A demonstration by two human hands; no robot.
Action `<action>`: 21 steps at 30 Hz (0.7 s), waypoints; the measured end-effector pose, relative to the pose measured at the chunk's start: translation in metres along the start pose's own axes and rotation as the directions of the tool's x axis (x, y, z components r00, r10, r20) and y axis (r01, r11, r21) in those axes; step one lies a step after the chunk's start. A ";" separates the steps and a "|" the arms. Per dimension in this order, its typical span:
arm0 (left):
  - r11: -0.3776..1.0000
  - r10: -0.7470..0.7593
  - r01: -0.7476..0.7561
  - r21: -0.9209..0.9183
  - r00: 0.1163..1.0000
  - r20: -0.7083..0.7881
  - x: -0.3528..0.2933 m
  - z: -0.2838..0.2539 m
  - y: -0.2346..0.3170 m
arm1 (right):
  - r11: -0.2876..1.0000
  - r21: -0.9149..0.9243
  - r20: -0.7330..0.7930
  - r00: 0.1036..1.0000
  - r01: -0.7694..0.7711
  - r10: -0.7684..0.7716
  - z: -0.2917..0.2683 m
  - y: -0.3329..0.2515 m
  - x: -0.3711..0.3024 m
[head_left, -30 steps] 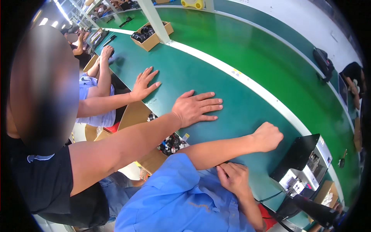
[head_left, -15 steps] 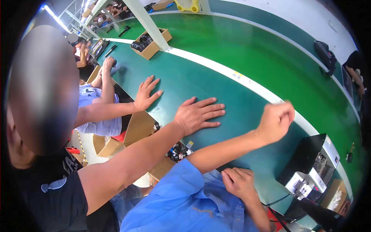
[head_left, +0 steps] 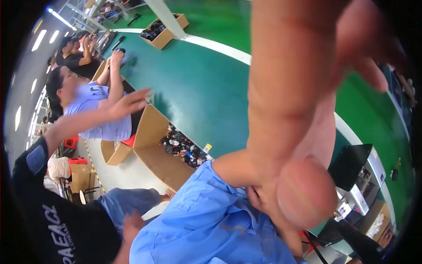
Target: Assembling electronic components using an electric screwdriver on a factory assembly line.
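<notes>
My left hand (head_left: 285,88) is raised very close in front of the view, large and partly blurred. Its fingers look apart, with nothing visible in them. Low against my blue shirt (head_left: 206,220), my right hand (head_left: 254,197) is mostly covered by the left one, so its fingers cannot be made out. Behind the raised hand lies the green tabletop (head_left: 206,101). At its near edge stands an open cardboard box (head_left: 154,132) with many small dark parts (head_left: 184,147) inside.
To my left, a co-worker in a black shirt (head_left: 52,211) holds one hand (head_left: 132,102) near the table edge. Another person in a light shirt (head_left: 94,105) sits beyond. A black and silver machine (head_left: 351,167) stands at right; a carton of black items (head_left: 162,35) sits farther back.
My left hand has come up from over the table to right before the view. The co-worker's hands have lifted off the tabletop, and that person has drawn back leftward.
</notes>
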State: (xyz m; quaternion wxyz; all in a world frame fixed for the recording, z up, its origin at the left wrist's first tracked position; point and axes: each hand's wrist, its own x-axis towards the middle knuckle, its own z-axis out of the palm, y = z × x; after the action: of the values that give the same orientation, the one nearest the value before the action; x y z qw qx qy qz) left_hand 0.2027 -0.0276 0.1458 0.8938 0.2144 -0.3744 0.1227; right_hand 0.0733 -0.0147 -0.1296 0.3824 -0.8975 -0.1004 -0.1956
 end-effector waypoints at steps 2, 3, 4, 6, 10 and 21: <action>0.993 0.027 -0.034 0.117 0.998 0.060 -0.003 0.004 0.007 | 0.996 0.093 -0.093 0.996 -0.004 0.013 -0.028 -0.017 0.021; 0.990 0.025 -0.037 0.133 0.996 0.090 -0.006 0.004 0.004 | 0.985 0.170 -0.194 0.980 0.001 0.032 -0.043 -0.021 0.032; 0.985 0.030 -0.049 0.163 0.992 0.121 -0.002 0.001 0.009 | 0.996 0.084 -0.151 0.988 -0.016 0.029 -0.039 -0.029 0.035; 0.989 -0.017 -0.006 0.149 0.988 0.155 -0.004 -0.010 -0.001 | 0.997 0.016 -0.168 0.983 -0.073 0.075 -0.029 -0.032 0.028; 0.995 -0.070 0.052 0.082 0.971 0.231 -0.008 -0.015 -0.023 | 0.996 0.058 -0.168 0.983 -0.063 0.072 -0.043 -0.031 0.032; 0.902 -0.201 0.272 -0.334 0.952 0.232 -0.021 -0.002 -0.033 | 0.992 0.091 -0.243 0.964 -0.086 0.106 -0.051 -0.031 0.033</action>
State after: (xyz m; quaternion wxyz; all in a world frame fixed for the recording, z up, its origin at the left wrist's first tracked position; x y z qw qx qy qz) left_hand 0.2016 -0.0572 0.1199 0.8858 0.1008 -0.4460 -0.0793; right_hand 0.0791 -0.0294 -0.0630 0.4362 -0.8540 -0.0162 -0.2831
